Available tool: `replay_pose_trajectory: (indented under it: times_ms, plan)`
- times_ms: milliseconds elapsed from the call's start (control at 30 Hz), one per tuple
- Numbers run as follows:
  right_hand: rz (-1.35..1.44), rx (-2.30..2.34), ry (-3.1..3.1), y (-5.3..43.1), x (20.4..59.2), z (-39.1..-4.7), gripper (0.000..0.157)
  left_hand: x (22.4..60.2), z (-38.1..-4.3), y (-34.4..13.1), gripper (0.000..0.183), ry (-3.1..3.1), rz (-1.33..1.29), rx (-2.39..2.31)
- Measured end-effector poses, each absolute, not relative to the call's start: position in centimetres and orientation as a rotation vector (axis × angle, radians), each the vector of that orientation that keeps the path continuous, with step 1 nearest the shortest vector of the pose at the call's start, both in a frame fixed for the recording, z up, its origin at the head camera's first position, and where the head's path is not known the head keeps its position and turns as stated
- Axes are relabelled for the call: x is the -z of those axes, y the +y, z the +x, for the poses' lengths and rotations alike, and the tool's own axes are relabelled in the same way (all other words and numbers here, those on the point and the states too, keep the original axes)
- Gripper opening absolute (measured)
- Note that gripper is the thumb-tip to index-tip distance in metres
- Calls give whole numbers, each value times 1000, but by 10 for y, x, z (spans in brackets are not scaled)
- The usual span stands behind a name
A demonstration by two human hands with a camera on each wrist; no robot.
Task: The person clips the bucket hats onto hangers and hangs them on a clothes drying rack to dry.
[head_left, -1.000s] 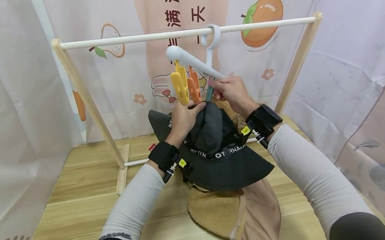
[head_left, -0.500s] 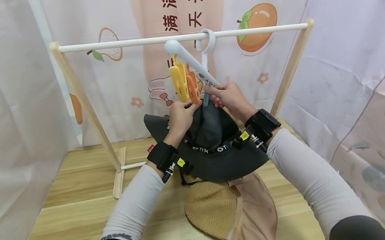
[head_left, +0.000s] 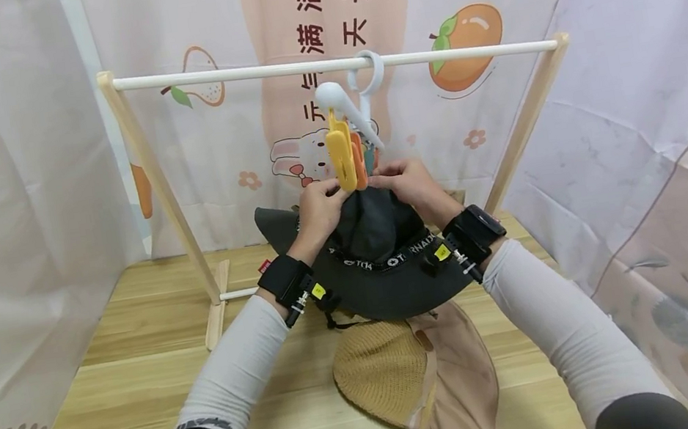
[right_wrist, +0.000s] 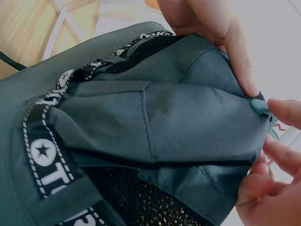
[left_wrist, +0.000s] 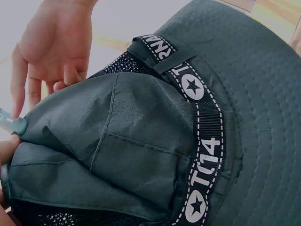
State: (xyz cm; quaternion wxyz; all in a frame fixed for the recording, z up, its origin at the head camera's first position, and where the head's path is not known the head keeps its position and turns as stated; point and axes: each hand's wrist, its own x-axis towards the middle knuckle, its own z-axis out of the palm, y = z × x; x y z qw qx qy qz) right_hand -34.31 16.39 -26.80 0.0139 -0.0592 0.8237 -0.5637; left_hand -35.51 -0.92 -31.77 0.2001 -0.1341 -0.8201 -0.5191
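A dark sun hat (head_left: 390,296) with a wide brim and a black, white-lettered band hangs below a pale blue hanger (head_left: 333,96). My left hand (head_left: 317,215) pinches the top of its crown. Opposite, my right hand (head_left: 416,187) holds the crown's right edge, thumb right at the tip of a teal clip (right_wrist: 258,106) that sits on the fabric. In the head view that teal clip (head_left: 370,158) is partly hidden behind a yellow clip (head_left: 342,163) and an orange clip (head_left: 359,164). The right hand (right_wrist: 277,165) has its other fingers against the cloth.
The hanger hooks over the white rail (head_left: 230,76) of a wooden-legged rack (head_left: 159,183). Under the dark hat, a tan hat (head_left: 383,368) with a cloth flap lies on the wooden table (head_left: 128,424). A printed curtain (head_left: 196,162) stands behind.
The hanger has swung, its yellow-clip end moving right. My right hand has slid from the side of the teal clip down to the crown. My left hand keeps its pinch on the hat.
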Motion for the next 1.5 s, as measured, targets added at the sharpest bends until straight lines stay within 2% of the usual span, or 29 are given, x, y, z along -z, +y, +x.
replay_pose_trajectory:
  times_ms: [167,367,633,1100,1500]
  plan:
    - [-183,1739,2573,163,270,-341,34,321,-357,-14,24,-2288,-389,1466]
    - [-188,1761,2568,165,275,-340,33,324,-356,-20,36,-2270,-334,1554]
    - [-126,1716,2547,177,289,-339,43,330,-353,-28,32,-2214,-391,1613]
    - [-195,1590,2725,195,309,-330,42,335,-352,-37,26,-2188,-348,1484]
    - [-180,1625,2733,205,319,-326,41,330,-345,-45,28,-2309,-372,1153]
